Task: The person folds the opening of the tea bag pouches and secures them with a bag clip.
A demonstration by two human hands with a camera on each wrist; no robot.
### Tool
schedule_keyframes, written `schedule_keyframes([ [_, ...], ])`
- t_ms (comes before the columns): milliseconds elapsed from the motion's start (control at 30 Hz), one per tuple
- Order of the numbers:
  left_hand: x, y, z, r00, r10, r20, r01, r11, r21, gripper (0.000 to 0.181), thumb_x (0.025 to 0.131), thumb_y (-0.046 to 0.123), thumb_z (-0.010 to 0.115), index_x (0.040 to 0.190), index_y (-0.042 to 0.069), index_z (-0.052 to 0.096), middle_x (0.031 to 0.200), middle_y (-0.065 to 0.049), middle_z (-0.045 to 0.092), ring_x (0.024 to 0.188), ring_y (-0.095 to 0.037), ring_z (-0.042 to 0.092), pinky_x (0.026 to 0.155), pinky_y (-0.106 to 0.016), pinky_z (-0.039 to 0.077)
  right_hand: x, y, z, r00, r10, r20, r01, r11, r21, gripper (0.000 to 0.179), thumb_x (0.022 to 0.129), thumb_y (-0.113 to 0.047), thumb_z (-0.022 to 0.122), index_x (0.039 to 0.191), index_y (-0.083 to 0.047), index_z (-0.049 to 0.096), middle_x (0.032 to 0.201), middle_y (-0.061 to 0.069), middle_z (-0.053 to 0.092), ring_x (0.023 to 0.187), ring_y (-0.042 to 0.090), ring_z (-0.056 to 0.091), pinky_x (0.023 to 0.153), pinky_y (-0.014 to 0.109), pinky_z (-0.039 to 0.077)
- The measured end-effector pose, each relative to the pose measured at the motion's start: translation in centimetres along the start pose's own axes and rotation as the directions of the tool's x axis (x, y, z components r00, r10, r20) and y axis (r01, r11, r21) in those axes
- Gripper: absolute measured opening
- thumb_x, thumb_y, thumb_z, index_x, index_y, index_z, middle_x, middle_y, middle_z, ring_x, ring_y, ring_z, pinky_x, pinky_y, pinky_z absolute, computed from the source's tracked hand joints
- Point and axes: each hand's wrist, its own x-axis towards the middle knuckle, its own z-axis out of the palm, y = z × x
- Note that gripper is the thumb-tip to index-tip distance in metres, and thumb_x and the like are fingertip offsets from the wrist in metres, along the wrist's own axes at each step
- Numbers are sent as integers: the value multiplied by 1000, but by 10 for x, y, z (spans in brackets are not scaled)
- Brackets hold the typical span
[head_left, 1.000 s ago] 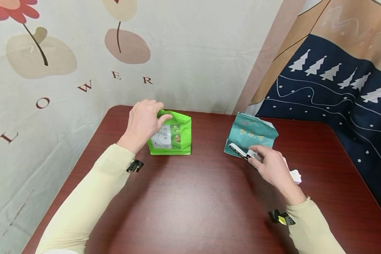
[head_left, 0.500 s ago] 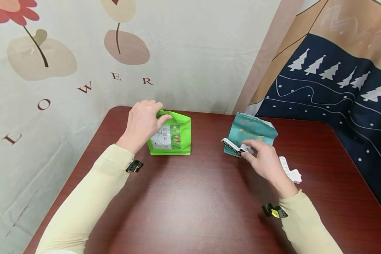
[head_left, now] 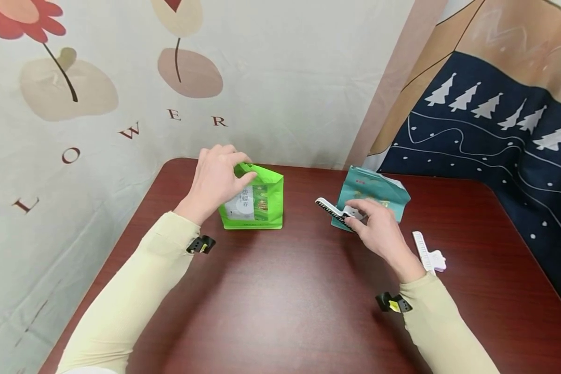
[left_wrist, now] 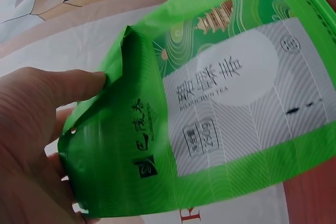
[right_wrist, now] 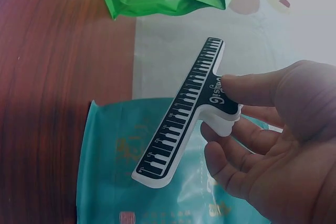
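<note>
My left hand (head_left: 217, 179) holds the top left of a bright green tea bag (head_left: 272, 200), which stands upright on the table. In the left wrist view its thumb lies on the folded front of the green bag (left_wrist: 142, 145), the fingers partly hidden behind. My right hand (head_left: 378, 228) pinches the handle of a long bag clip (head_left: 327, 206) above the table. A black and white piano-key pattern covers this clip (right_wrist: 181, 114) in the right wrist view. Behind it stands a teal tea bag (head_left: 369, 188), partly covered by the right hand and with a crumpled top.
A second, white clip (head_left: 423, 249) with a pale purple handle lies on the dark red table (head_left: 271, 301), to the right of the right forearm. Printed cloth (head_left: 299, 83) hangs behind the table, and a navy tree-patterned cloth (head_left: 486, 135) on the right.
My right hand has carried the piano-key clip left, away from the white clip and toward the green bag. The left hand keeps its hold on the green bag with little movement.
</note>
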Motion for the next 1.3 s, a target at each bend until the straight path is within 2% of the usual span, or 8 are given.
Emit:
schedule_keyframes([
  [233, 2, 4, -1, 1000, -8, 28, 9, 999, -46, 22, 89, 26, 78, 106, 12, 80, 97, -7, 70, 89, -32, 56, 86, -52, 36, 8, -5, 7, 1000, -11, -18, 12, 999, 31, 31, 89, -2, 77, 120, -3, 72, 105, 14, 72, 83, 28, 67, 74, 42, 53],
  [467, 1, 4, 0, 999, -23, 40, 25, 998, -64, 21, 89, 27, 81, 104, 12, 80, 97, -7, 71, 88, -31, 56, 87, -51, 35, 16, -13, 10, 1000, -5, 13, 4, 998, 66, 31, 91, -4, 76, 122, -5, 72, 107, 12, 72, 85, 27, 65, 76, 41, 52],
  [1033, 2, 6, 5, 1000, -7, 0, 7, 998, -65, 10, 88, 20, 81, 94, 13, 79, 89, -4, 68, 85, -29, 54, 90, -52, 34, 31, -22, 14, 999, -37, -2, 37, 996, 86, 33, 91, -5, 77, 124, -7, 72, 112, 11, 72, 91, 28, 65, 80, 44, 54],
  [1300, 1, 8, 5, 1000, -11, -6, 10, 997, -75, 7, 88, 18, 80, 93, 13, 79, 93, -3, 70, 86, -29, 53, 90, -52, 33, 40, -28, 14, 999, -40, 3, 39, 994, 104, 33, 91, -4, 77, 124, -7, 73, 115, 11, 73, 95, 29, 64, 82, 45, 54],
])
